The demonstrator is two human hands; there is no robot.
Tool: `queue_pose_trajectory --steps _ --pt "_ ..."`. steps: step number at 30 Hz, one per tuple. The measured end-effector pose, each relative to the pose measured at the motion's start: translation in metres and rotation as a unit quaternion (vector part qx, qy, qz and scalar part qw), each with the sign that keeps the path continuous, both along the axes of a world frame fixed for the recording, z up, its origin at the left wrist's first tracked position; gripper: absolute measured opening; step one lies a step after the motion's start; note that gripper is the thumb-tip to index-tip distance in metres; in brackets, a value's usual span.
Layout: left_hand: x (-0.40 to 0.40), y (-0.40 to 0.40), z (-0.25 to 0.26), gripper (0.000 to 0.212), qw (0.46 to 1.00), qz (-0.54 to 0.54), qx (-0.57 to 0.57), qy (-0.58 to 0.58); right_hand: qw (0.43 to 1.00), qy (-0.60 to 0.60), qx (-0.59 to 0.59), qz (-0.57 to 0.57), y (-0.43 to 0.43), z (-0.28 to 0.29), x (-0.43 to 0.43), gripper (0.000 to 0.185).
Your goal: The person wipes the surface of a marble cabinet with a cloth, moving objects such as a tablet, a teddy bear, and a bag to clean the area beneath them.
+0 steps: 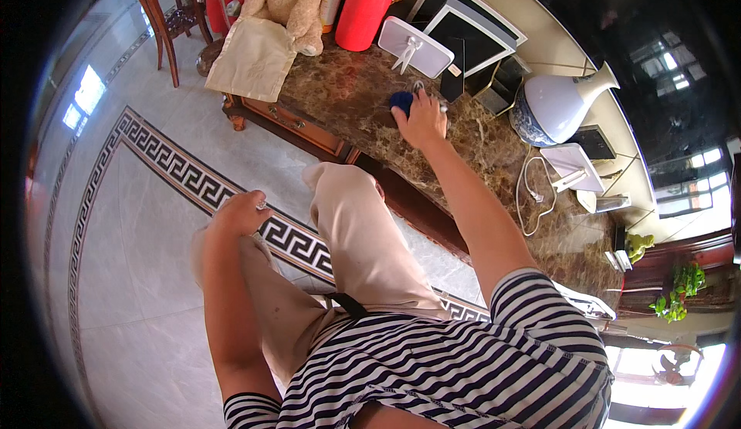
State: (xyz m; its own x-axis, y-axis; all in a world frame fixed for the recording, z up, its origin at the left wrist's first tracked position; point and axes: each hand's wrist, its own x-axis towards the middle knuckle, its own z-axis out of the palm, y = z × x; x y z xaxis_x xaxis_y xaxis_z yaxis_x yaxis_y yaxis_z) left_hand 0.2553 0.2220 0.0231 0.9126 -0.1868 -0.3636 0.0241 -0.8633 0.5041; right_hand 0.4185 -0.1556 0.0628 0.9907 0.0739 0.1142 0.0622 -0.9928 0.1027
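My right hand (pixel 425 121) reaches over the brown marble top of a cabinet (pixel 370 105), palm down, thumb apart from the fingers. Its thumb is against or just beside a small round dark-blue thing (pixel 400 101). Small shiny metallic pieces (pixel 418 86) show at the fingertips and by the outer side of the hand; whether the fingers grip them is hidden. My left hand (pixel 240 212) hangs over the tiled floor near my left knee, fingers curled. A small silvery thing (pixel 261 204) shows at those fingers; I cannot tell whether it is held or worn.
Beyond my right hand stand a white-backed frame (pixel 415 47), larger picture frames (pixel 472 35), a red cylinder (pixel 368 9) and a spray can (pixel 332 3). A teddy bear (pixel 292 6) sits by a cream cloth (pixel 253 58). To the right are a vase (pixel 556 108) and a white cable (pixel 521 197).
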Motion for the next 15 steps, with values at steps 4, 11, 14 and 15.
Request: queue_pose_trajectory --steps 4,11,14,15 --pt "-0.019 0.002 0.008 0.040 1.000 0.020 0.009 0.003 0.999 0.038 -0.008 0.024 0.012 0.006 -0.051 0.062" --pt "-0.022 0.014 0.023 0.038 0.999 0.031 -0.002 -0.015 0.997 0.082 -0.007 -0.006 0.019 0.015 -0.007 0.054" --pt "-0.020 0.018 0.018 0.036 0.999 0.025 -0.029 -0.015 0.994 0.103 -0.005 -0.031 0.025 0.016 0.033 0.057" --pt "-0.018 0.017 0.013 0.036 0.999 0.018 -0.050 -0.015 0.993 0.107 -0.009 -0.040 0.021 0.013 0.046 0.058"
